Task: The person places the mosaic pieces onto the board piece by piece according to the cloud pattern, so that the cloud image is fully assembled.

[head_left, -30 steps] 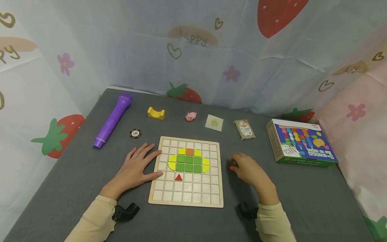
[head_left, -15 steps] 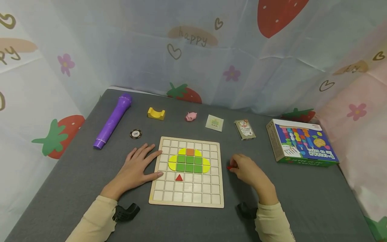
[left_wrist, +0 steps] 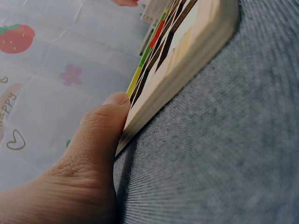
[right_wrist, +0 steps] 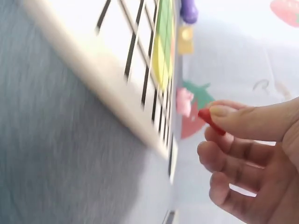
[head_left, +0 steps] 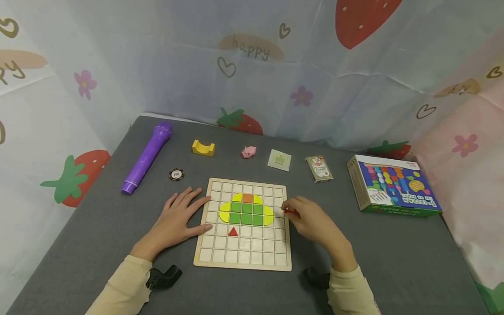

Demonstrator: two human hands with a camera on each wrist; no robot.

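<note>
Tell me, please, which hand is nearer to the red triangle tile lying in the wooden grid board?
Left. The left hand rests at the board's left edge, its thumb close to the red triangle tile; the right hand is over the right edge, farther away.

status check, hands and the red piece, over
Left hand flat against board edge. Right hand pinches red piece over board's right edge. Nothing in the way.

The right hand [head_left: 313, 221], pinching the small red piece [head_left: 288, 211], has moved toward nine o'clock, over the board's [head_left: 243, 258] edge.
</note>
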